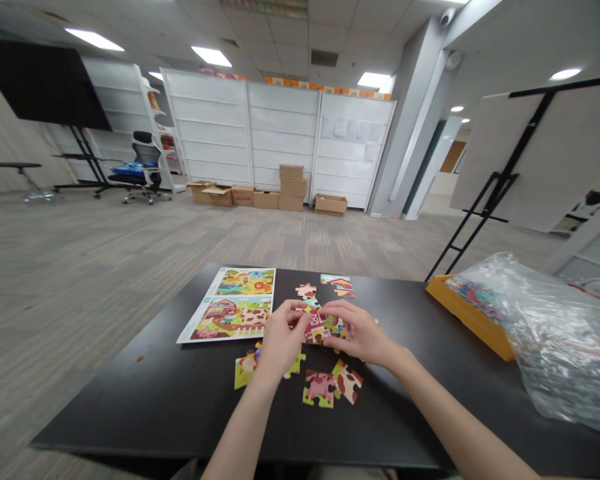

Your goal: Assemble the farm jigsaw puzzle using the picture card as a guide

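Both hands meet over the middle of the black table (180,400). A red barn jigsaw piece (315,323) lies between them. My left hand (286,337) is closed, thumb and forefinger pinching at the barn piece's left edge. From the other side, my right hand (364,335) curls its fingers and thumb around puzzle pieces at the barn's right; its fingers hide part of them. Nearer to me lie a pink pig piece (319,387) and a brown-spotted cow piece (349,381). A green piece (244,371) is partly covered by my left wrist. Beyond the hands sits another cow-patterned piece (307,291).
A printed picture sheet (190,328) lies at the table's left. Roof-patterned pieces (336,283) are near the far edge. To the right stand a yellow box (473,320) with pieces in it and a clear plastic bag (565,347). Cardboard boxes (293,187) line the shelves behind.
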`<state>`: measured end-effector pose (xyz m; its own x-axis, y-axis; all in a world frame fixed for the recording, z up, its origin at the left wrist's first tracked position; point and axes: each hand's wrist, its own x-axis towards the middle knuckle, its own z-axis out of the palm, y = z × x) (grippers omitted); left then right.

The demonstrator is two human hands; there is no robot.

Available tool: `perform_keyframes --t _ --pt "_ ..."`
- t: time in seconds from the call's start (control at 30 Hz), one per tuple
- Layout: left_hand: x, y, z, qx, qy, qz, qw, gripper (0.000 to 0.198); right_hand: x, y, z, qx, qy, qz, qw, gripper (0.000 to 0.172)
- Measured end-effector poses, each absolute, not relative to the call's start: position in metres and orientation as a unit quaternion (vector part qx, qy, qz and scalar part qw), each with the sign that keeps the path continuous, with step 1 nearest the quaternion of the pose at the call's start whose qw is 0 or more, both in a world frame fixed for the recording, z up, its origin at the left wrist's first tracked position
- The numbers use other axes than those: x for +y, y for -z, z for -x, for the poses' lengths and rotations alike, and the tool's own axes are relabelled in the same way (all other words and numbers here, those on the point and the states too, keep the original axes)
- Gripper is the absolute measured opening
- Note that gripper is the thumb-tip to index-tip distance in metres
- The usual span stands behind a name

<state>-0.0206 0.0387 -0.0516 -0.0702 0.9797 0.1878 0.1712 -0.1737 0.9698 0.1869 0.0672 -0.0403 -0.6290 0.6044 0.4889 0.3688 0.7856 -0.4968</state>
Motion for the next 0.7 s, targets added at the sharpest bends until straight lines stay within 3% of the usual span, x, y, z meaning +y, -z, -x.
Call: perform_keyframes --t 0.2,0.53,0.7 --pt "0.04 0.053 0.021 0.521 -0.544 -0.544 0.37 0.029 0.069 0.041 -0.188 -0.879 -0.159 0.295 0.339 0.041" --pt "0.04 0.06 0.02 0.521 -0.499 -0.587 0.368 0.014 0.076 0.048 -0.191 -0.857 -0.13 0.346 0.358 0.031" --pt "0.038 0.058 0.021 0.551 -0.468 -0.618 0.309 0.017 0.087 0.045 -0.204 -0.852 -0.117 0.345 0.377 0.02"
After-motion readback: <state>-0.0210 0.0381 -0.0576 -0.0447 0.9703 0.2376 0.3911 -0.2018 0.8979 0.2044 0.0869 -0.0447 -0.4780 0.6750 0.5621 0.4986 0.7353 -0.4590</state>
